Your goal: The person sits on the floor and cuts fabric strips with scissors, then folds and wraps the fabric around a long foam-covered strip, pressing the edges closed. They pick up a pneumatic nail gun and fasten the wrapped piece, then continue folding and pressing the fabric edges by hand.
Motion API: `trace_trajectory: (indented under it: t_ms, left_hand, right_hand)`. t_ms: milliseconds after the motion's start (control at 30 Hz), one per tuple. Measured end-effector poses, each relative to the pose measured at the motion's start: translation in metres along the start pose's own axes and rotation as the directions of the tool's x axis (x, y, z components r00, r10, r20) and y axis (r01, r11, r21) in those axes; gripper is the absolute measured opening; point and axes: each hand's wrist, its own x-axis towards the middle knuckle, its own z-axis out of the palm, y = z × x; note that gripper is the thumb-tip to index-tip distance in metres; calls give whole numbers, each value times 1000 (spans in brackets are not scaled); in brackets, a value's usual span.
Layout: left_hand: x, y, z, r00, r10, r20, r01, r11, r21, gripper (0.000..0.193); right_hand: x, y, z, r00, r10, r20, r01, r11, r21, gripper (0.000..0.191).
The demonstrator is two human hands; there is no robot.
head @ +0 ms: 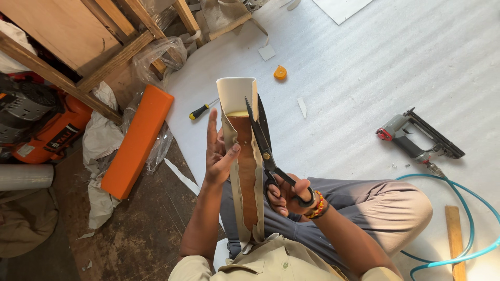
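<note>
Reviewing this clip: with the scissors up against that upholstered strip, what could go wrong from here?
1. The left hand steadies the upholstered strip close beside the open scissors; its fingers might get nicked.
2. The right hand cuts along a loose, wavy fabric edge, so the cut may wander.
3. The blue air hose loops by the person's knee and could snag the staple gun.

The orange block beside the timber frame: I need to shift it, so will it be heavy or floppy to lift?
The long orange rectangular block probably lifts stiff: its edges look straight. It may be light if foam, though its material is unclear. The clear plastic wrap around it could feel slippery.
</note>
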Motion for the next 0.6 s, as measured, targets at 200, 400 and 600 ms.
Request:
trace_trajectory:
  t_ms: [200, 400, 600]
  left_hand:
    - [0, 1, -1, 998, 12, 63, -17, 997, 81, 88]
    - [0, -6, -7, 999, 14, 43, -19, 993, 113, 89]
    - [0, -9, -3, 997, 33, 64, -36, 999, 39, 88]
  right_hand:
    - [13, 7, -8, 996, -85, 17, 84, 996, 34, 80]
    - [14, 0, -5, 998, -69, -15, 69, 996, 51, 69]
    - [4, -2, -5, 992, -80, -93, 81, 997, 4, 58]
